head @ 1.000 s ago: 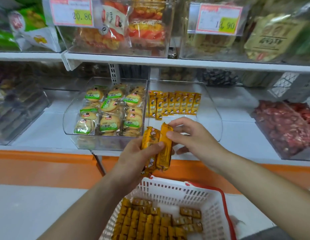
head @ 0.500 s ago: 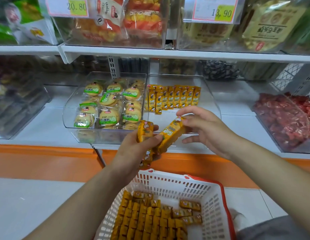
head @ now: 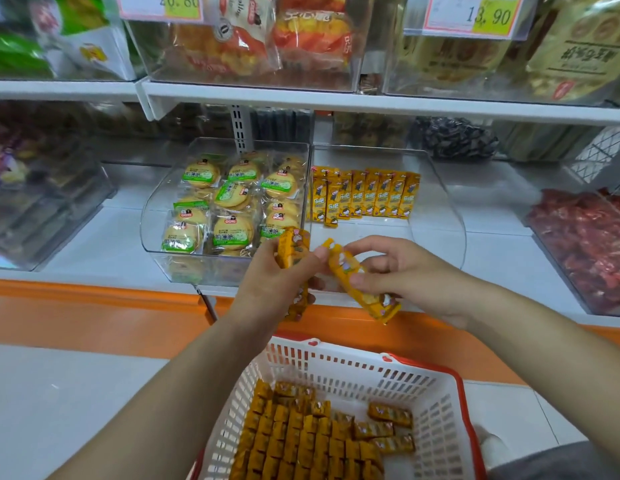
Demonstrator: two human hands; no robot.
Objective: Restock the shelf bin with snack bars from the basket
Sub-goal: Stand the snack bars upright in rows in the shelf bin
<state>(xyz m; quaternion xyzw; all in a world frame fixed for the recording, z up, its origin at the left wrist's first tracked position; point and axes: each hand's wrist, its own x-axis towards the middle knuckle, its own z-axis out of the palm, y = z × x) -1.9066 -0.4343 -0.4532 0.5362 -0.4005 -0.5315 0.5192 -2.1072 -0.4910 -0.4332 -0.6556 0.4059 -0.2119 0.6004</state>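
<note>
My left hand point(head: 267, 285) stays clamped on a few spare bars point(head: 291, 252), while just right of its fingers my right hand point(head: 405, 275) has now pulled one snack bar point(head: 362, 289) free, pinched tight, ready for the half-empty bin point(head: 450, 216) beyond, basket point(head: 357, 372) below.

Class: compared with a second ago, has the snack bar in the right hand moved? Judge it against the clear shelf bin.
Yes. The snack bar in the right hand has tipped over and dropped rightward, away from the left hand, below the shelf bin front edge.
</note>
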